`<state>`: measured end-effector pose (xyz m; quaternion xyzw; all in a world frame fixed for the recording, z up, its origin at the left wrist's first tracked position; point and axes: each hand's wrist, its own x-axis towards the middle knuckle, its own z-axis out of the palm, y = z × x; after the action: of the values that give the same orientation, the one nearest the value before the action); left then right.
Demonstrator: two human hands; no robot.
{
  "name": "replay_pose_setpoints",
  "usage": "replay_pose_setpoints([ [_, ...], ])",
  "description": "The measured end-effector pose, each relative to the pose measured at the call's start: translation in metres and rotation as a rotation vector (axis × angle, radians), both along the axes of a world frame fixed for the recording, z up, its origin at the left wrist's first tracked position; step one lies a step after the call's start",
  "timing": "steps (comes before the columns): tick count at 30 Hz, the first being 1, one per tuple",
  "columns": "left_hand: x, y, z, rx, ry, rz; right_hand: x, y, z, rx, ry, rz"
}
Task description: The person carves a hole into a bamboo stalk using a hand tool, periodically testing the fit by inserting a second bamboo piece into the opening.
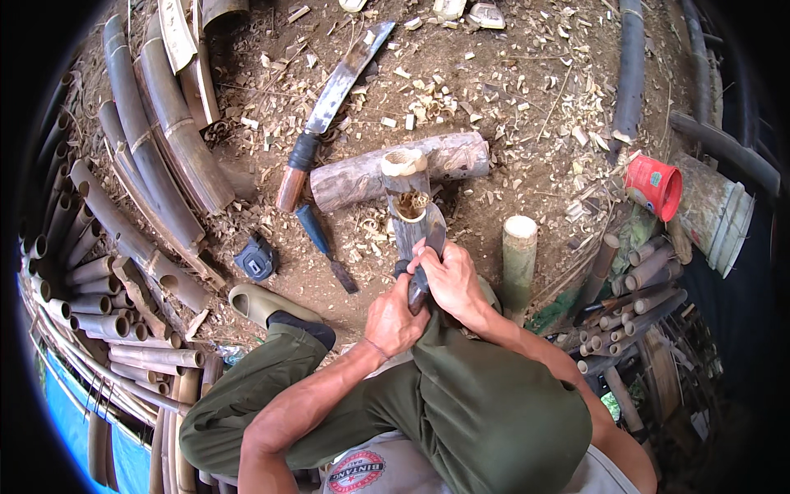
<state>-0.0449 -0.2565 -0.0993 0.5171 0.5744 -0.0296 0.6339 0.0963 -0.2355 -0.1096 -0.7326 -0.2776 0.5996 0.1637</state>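
Observation:
A grey bamboo tube (403, 240) with a pale cut rim and a hollowed opening in its side rests its far end on a short log (354, 180). My left hand (395, 317) is closed around the tube's near end. Just beside it, my right hand (453, 282) is closed on a knife whose dark grey blade (435, 228) points away from me along the tube's right side. Fingers hide the knife's handle and part of the tube. A big cleaver-like knife (333, 99) with a wooden grip lies beyond the log, left of the tube. Nearer lies a chisel-like blue-handled tool (319, 239).
Left of my shoe (267, 305) sits a tape measure (257, 257). An upright green bamboo piece (519, 259) stands to the right. A red bucket (656, 188) and a white bucket (714, 210) lie farther right. Long bamboo poles (152, 140) and pale shavings (432, 103) cover the ground.

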Motion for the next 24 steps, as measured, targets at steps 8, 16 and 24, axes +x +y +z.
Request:
replay_pose_setpoints([
  [8, 0.004, -0.024, -0.004, 0.105, -0.113, 0.219, -0.001, 0.003, 0.021, 0.100, -0.024, 0.187],
  [16, -0.082, 0.114, 0.002, 0.411, 0.245, -0.474, -0.056, 0.032, -0.012, -0.030, 0.729, -0.446],
  [24, 0.012, 0.223, 0.074, 0.582, 0.430, -1.285, -0.027, 0.045, 0.002, -0.172, 1.449, -1.174],
])
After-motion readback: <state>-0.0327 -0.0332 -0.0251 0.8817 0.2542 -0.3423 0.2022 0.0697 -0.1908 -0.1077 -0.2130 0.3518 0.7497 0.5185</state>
